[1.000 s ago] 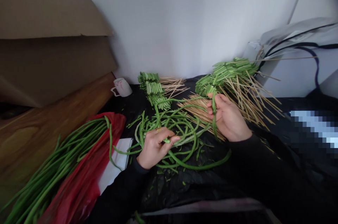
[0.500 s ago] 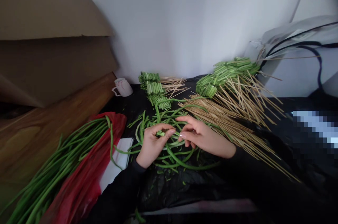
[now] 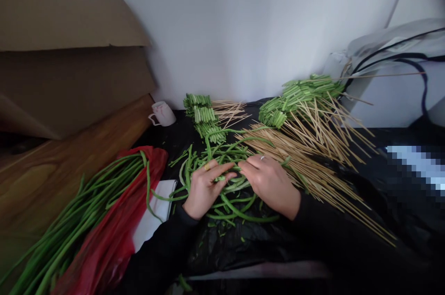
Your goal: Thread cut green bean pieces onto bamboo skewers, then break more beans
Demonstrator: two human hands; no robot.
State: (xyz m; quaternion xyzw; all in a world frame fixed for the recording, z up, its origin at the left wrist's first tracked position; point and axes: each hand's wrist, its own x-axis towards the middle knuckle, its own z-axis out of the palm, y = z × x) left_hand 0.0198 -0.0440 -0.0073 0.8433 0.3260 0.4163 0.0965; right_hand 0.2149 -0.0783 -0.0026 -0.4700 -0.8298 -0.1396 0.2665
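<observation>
My left hand is closed around short pieces of long bean, which show green between thumb and fingers. Close against its fingertips, my right hand has its fingers bent down and pressed together. A bit of green bean shows between the two hands' fingertips; the right thumb is hidden. Beneath both hands spreads a loose tangle of long beans. Just behind lie cut bean pieces threaded on skewers, and a larger pile of skewered beans is at the back right.
Bare bamboo skewers lie right of the tangle. Uncut long beans rest on a red plastic bag at left. A mug stands by the wall, near a cardboard box. Black plastic sheeting covers the surface.
My right hand has turned palm down and its spread fingers have closed in beside the left fingertips. The left hand has rolled slightly, its fingers now stretched further over the bean pieces.
</observation>
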